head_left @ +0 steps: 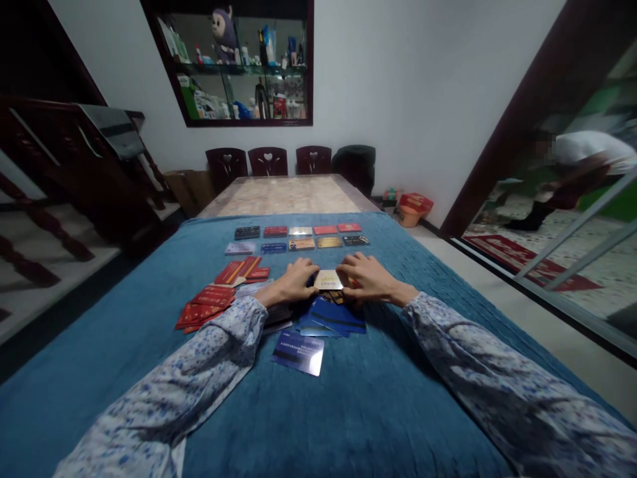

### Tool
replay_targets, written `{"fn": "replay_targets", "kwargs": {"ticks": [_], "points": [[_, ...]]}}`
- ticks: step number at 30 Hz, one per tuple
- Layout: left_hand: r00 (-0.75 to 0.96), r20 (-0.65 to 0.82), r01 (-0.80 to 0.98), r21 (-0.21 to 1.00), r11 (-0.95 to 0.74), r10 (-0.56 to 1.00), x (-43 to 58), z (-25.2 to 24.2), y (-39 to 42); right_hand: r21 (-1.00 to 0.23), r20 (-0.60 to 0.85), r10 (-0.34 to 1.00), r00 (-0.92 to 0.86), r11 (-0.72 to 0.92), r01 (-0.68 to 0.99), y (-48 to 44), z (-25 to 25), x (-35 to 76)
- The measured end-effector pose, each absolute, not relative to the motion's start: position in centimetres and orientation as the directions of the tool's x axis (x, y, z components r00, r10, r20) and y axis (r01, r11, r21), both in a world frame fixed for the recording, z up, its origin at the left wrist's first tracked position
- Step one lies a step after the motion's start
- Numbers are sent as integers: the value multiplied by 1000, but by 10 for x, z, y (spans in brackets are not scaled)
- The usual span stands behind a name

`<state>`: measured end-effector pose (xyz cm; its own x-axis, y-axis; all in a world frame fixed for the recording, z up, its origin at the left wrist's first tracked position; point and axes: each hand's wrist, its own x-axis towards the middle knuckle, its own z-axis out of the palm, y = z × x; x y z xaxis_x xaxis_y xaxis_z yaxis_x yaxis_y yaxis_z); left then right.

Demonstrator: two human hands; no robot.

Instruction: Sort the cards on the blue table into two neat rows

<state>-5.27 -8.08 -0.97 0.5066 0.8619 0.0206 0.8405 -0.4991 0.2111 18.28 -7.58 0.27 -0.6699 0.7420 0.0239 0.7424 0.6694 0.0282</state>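
Observation:
My left hand (293,280) and my right hand (365,277) meet over a pile of plastic cards on a blue cloth (348,398). Both pinch a gold card (328,279) by its left and right edges, fingers curled. Under the hands lies a heap of blue cards (332,318), and one blue-violet card (298,352) lies apart, nearer me. A spread of red cards (219,295) sits left of my left hand. Farther away, two neat rows of cards (298,238) are laid out.
Beyond the cloth a marble-topped table (286,194) has dark chairs (267,161) at its far end. A wooden staircase (60,172) is on the left, a wall shelf (239,63) above. A person bends over outside the glass door (572,166) on the right.

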Motion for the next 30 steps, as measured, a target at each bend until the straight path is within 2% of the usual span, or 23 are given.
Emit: {"fn": "replay_targets", "kwargs": {"ticks": [9, 16, 22, 30], "points": [[489, 24, 857, 176, -485, 872, -63, -9, -79, -33, -22, 704, -709, 709, 705, -53, 0, 183], [494, 26, 855, 167, -491, 869, -69, -7, -76, -4, -15, 645, -764, 764, 646, -39, 2, 182], [497, 39, 847, 193, -495, 867, -78, -6, -65, 58, -37, 661, -749, 750, 659, -33, 10, 168], [482, 26, 860, 177, -478, 876, -91, 2, -42, 43, 11, 657, -754, 753, 656, -13, 16, 151]]}}
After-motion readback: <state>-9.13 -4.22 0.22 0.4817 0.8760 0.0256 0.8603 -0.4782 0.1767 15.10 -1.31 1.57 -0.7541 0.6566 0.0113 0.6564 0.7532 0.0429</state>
